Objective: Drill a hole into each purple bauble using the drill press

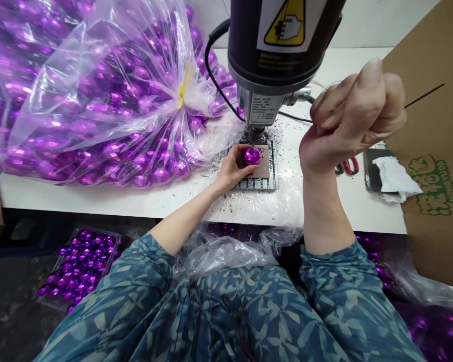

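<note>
With its fingers and thumb around the sides, my left hand (231,170) grips a shiny purple faceted ball (252,157). The ball sits on a small flat board (263,172) over the slotted metal base (275,173) of a drill press (277,70). The drill's bit (252,149) comes down to the top of the ball; whether it has entered cannot be made out. My right hand (355,108), raised at the machine's right side, is closed round the end of the feed lever (307,96), whose grip is hidden by the fingers.
A large clear bag of purple balls (136,110), tied with yellow, fills the left of the white table (79,198). Dark shavings surround the base. Red-handled pliers or scissors (350,166), a phone (373,173), crumpled tissue (394,176) and a cardboard box (438,125) lie right. Below left is a ball-filled tray (119,236).
</note>
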Action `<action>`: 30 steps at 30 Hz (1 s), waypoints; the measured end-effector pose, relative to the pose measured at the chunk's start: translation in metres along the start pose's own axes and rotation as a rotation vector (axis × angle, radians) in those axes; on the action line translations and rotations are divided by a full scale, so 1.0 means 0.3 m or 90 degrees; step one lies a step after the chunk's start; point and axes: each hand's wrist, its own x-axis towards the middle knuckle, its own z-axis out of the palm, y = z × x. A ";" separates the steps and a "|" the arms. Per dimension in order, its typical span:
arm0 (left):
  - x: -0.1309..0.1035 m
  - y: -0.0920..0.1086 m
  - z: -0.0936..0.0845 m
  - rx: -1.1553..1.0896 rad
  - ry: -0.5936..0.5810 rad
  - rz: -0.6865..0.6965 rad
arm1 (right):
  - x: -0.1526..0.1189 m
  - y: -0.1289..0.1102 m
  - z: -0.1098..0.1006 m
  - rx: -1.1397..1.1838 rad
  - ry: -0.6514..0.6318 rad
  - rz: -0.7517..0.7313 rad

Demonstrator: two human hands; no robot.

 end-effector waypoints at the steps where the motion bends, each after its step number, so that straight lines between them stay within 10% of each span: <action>1: -0.001 0.000 0.001 -0.001 0.001 -0.002 | -0.003 0.005 -0.003 -0.001 -0.003 -0.007; 21: -0.004 0.024 0.010 -0.033 0.018 -0.035 | -0.097 0.070 -0.079 -0.069 0.049 -0.041; 30: -0.017 0.064 0.017 0.005 0.080 -0.080 | 0.138 0.034 0.083 0.036 0.036 0.085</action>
